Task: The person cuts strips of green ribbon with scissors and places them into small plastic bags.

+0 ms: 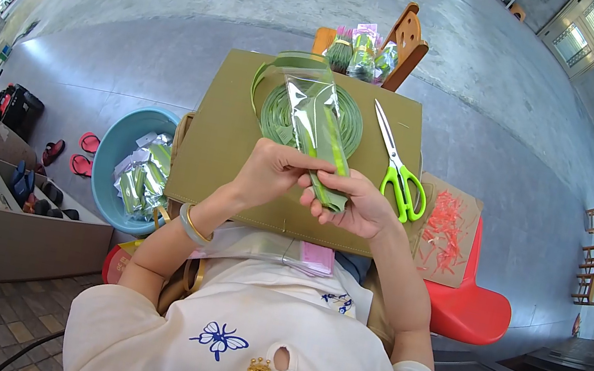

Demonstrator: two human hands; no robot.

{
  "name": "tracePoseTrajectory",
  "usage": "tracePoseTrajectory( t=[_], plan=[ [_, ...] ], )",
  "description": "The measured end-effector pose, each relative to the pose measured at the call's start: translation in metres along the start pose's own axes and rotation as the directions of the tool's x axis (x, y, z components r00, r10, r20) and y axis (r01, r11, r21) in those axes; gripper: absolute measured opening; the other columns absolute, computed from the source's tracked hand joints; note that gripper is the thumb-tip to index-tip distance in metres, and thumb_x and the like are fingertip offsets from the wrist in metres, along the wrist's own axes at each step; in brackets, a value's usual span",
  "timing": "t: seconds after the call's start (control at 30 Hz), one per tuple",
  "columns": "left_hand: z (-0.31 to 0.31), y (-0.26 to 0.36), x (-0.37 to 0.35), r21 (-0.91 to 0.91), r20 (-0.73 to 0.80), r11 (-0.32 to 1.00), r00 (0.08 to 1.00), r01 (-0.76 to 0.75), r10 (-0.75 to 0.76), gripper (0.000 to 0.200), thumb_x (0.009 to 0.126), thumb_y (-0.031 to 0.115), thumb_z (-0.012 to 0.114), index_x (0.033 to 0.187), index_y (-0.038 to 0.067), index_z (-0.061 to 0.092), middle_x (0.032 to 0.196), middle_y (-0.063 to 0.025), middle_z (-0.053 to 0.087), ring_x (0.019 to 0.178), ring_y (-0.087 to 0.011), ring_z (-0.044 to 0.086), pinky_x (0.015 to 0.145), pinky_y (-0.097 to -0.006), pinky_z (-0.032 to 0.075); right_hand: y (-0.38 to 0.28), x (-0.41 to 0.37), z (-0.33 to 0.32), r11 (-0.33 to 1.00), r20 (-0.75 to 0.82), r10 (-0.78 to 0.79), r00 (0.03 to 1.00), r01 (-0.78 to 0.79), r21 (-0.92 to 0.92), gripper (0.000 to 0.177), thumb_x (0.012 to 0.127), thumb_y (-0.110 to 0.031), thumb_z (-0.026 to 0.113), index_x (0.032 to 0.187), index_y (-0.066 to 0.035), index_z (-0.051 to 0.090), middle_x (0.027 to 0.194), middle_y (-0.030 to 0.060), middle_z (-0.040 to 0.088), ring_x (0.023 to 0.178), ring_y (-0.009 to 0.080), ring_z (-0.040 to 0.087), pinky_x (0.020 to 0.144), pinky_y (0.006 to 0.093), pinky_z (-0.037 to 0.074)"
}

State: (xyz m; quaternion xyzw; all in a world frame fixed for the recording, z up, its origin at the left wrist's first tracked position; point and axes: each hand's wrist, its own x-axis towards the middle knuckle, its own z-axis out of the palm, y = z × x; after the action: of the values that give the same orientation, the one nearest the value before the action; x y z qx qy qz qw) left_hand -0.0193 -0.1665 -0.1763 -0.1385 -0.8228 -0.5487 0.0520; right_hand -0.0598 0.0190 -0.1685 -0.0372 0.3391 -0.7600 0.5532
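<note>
Both hands meet over the near part of an olive-green board. A clear plastic bag with folded green strips in it slants up and away from them. My left hand pinches the bag's near end with thumb and forefinger. Around the same end, my right hand has its fingers curled, with the green strip's end sticking out there. Behind the bag lies a flat coil of green ribbon, partly covered, with a loose loop rising at the back. Scissors with lime-green handles rest right of it, blades partly apart.
Left of the board stands a blue basin holding several filled packets. At right, red strips lie on cardboard over a red stool. A wooden chair behind carries green bundles. Pink-edged packaging lies on my lap.
</note>
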Motion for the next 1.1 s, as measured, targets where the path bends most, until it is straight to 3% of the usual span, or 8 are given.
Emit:
tracePoseTrajectory(
  t=[0.23, 0.3, 0.43, 0.47, 0.67, 0.8, 1.0, 1.1],
  plan=[
    [0.014, -0.011, 0.001, -0.081, -0.054, 0.996, 0.998, -0.041, 0.037, 0.039, 0.073, -0.011, 0.052, 0.102, 0.011, 0.068, 0.076, -0.0089, 0.069, 0.065, -0.0069, 0.062, 0.063, -0.0211, 0.05, 0.003, -0.003, -0.013, 0.991, -0.075, -0.066, 0.995, 0.057, -0.118, 0.031, 0.093, -0.018, 0.047, 0.108, 0.009, 0.05, 0.092, 0.0217, 0.062, 0.072, 0.0228, 0.066, 0.064, 0.0288, 0.057],
    [0.017, -0.026, 0.004, -0.124, -0.069, 0.992, 0.997, 0.035, -0.044, 0.04, 0.075, -0.012, 0.05, 0.104, 0.009, 0.067, 0.082, -0.0107, 0.069, 0.071, -0.0089, 0.063, 0.067, -0.0222, 0.052, 0.015, 0.0, -0.008, 0.879, -0.274, -0.361, 0.891, 0.228, -0.418, 0.032, 0.092, -0.016, 0.049, 0.112, 0.009, 0.048, 0.093, 0.0228, 0.062, 0.075, 0.0231, 0.066, 0.066, 0.029, 0.056],
    [0.018, -0.036, 0.004, -0.474, 0.002, 0.858, 0.974, 0.199, -0.224, 0.038, 0.079, -0.013, 0.045, 0.106, 0.004, 0.064, 0.094, -0.0132, 0.067, 0.08, -0.0138, 0.063, 0.076, -0.0264, 0.054, 0.042, -0.005, 0.011, 0.495, -0.186, -0.759, 0.624, 0.367, -0.788, 0.032, 0.089, -0.008, 0.053, 0.117, 0.007, 0.049, 0.096, 0.022, 0.063, 0.083, 0.0222, 0.065, 0.072, 0.03, 0.054],
    [0.017, -0.036, 0.002, -0.474, 0.027, 0.852, 0.971, 0.22, -0.236, 0.036, 0.08, -0.012, 0.045, 0.107, 0.004, 0.064, 0.097, -0.0131, 0.066, 0.082, -0.0145, 0.063, 0.078, -0.0275, 0.054, 0.041, -0.009, 0.007, 0.217, -0.045, -0.754, 0.655, 0.184, -0.959, 0.033, 0.084, -0.003, 0.058, 0.116, 0.005, 0.052, 0.097, 0.0175, 0.063, 0.092, 0.0273, 0.063, 0.078, 0.034, 0.052],
    [0.018, -0.029, -0.006, -0.542, 0.063, 0.809, 0.971, 0.227, -0.231, 0.04, 0.081, -0.013, 0.047, 0.115, 0.005, 0.059, 0.098, -0.0119, 0.065, 0.084, -0.0138, 0.062, 0.076, -0.0268, 0.054, 0.036, 0.006, -0.005, -0.591, 0.5, -0.681, 0.535, 0.001, -0.807, 0.029, 0.079, -0.002, 0.059, 0.107, 0.004, 0.058, 0.1, 0.0148, 0.063, 0.114, 0.0366, 0.049, 0.096, 0.046, 0.039],
    [0.025, -0.019, -0.013, -0.591, 0.062, 0.774, 0.969, 0.23, -0.24, 0.045, 0.079, -0.013, 0.049, 0.119, 0.007, 0.058, 0.098, -0.0099, 0.065, 0.086, -0.0132, 0.062, 0.076, -0.0257, 0.053, 0.032, 0.016, -0.011, -0.603, 0.462, -0.637, 0.618, -0.026, -0.797, 0.03, 0.083, -0.014, 0.056, 0.108, 0.004, 0.058, 0.107, 0.0154, 0.061, 0.124, 0.0363, 0.039, 0.103, 0.0533, 0.025],
    [0.029, -0.022, -0.016, -0.208, -0.043, 0.977, 0.998, 0.038, -0.048, 0.051, 0.08, -0.014, 0.049, 0.126, 0.007, 0.05, 0.105, -0.0065, 0.063, 0.092, -0.0123, 0.058, 0.082, -0.0243, 0.049, 0.027, 0.037, -0.003, -0.619, 0.47, -0.647, 0.6, -0.055, -0.783, 0.038, 0.085, -0.028, 0.055, 0.108, 0.002, 0.059, 0.113, 0.015, 0.059, 0.128, 0.0361, 0.032, 0.104, 0.0571, 0.017],
    [0.033, -0.035, -0.014, -0.448, -0.116, 0.893, 0.989, 0.033, -0.095, 0.055, 0.079, -0.012, 0.05, 0.13, 0.009, 0.047, 0.101, -0.0104, 0.065, 0.088, -0.0123, 0.061, 0.073, -0.0247, 0.052, 0.026, 0.041, -0.005, -0.678, 0.481, -0.615, 0.625, -0.106, -0.728, 0.036, 0.083, -0.028, 0.057, 0.104, 0.0, 0.061, 0.11, 0.0135, 0.06, 0.123, 0.0341, 0.039, 0.103, 0.0559, 0.022]
  ],
)
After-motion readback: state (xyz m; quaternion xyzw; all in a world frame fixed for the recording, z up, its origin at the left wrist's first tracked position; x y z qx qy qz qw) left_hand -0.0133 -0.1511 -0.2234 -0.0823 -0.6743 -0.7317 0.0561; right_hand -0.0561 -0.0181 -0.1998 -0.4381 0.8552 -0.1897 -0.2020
